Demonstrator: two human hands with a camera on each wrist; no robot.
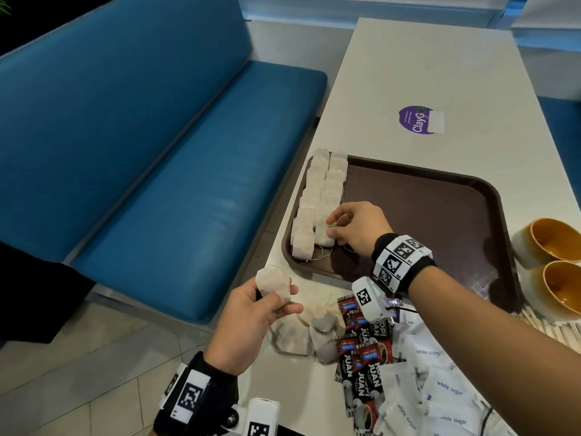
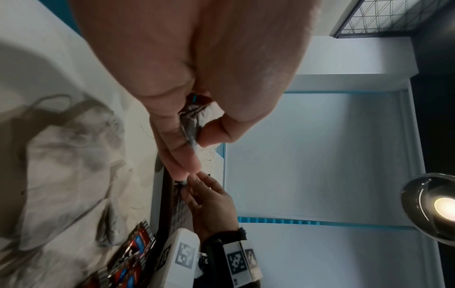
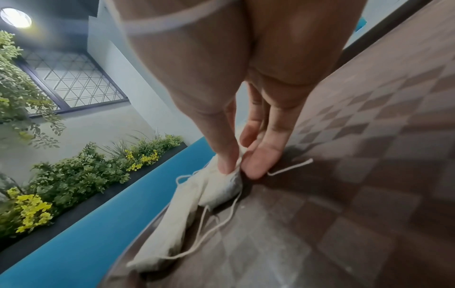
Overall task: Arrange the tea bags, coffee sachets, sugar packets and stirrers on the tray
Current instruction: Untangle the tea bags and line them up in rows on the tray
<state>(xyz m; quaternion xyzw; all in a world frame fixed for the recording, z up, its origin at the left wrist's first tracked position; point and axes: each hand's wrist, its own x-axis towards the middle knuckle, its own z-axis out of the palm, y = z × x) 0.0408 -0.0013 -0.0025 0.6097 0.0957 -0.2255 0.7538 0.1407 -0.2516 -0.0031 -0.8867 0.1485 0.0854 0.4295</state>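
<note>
- matt, fibrous off-white paper tea bags (image 1: 317,199) with thin cotton strings
- dark brown plastic tray (image 1: 440,209), textured checker surface
- glossy red-black foil coffee sachets (image 1: 364,360)
- white paper sugar packets (image 1: 440,391)
- smooth blue vinyl bench (image 1: 151,158)
- glazed ochre ceramic bowls (image 1: 553,243)

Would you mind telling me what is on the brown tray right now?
Two rows of tea bags lie along the tray's left edge; the right hand pinches the nearest one. Its forearm hides the near right corner.

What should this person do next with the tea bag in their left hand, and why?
Probably let the right hand release the tea bag it is setting in the second row, then take the spare tea bag from the left hand and lay it there.
</note>
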